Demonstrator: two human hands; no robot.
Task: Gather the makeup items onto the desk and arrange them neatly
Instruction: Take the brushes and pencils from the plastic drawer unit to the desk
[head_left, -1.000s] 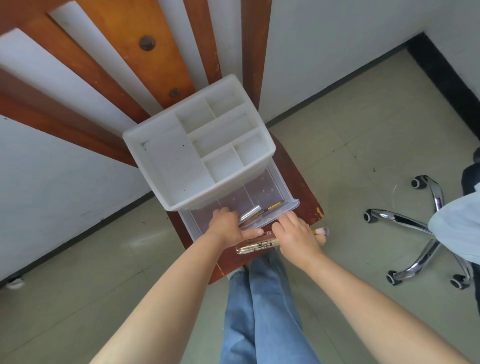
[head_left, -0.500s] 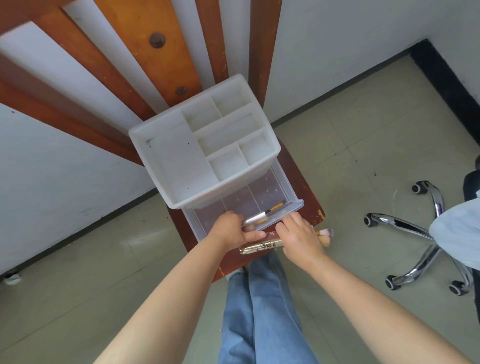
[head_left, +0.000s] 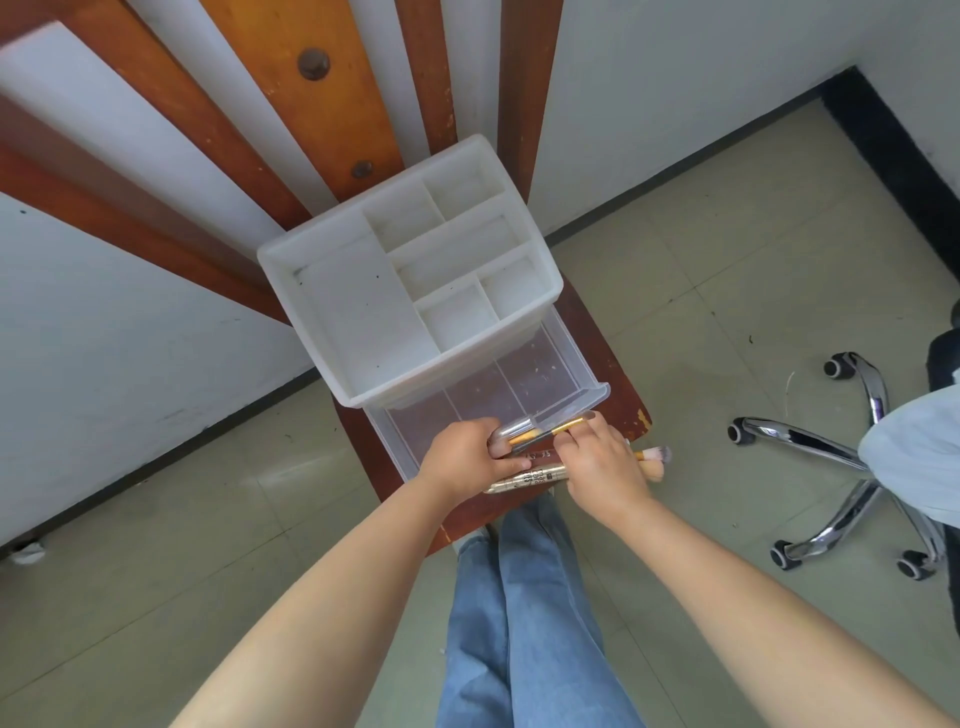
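A white plastic organiser (head_left: 358, 312) with divided top compartments stands on a red-brown wooden chair seat (head_left: 592, 332). Its clear drawer (head_left: 519, 387) is pulled out toward me. My left hand (head_left: 467, 457) grips a bundle of makeup items over the drawer's front edge: a silver tube (head_left: 514, 430) and a gold tube (head_left: 524, 478). My right hand (head_left: 597, 462) pinches a thin gold-handled brush (head_left: 563, 427) that lies across the silver tube, and also holds fluffy makeup brushes (head_left: 655, 457) whose heads stick out to the right.
The chair back's wooden slats (head_left: 332, 104) rise behind the organiser against a white wall. An office chair's chrome wheeled base (head_left: 831, 452) stands on the tiled floor at the right. My jeans-clad legs (head_left: 519, 623) are below the seat.
The silver tube and thin gold brush have come up out of the drawer into my hands. Both hands shifted slightly back from the drawer.
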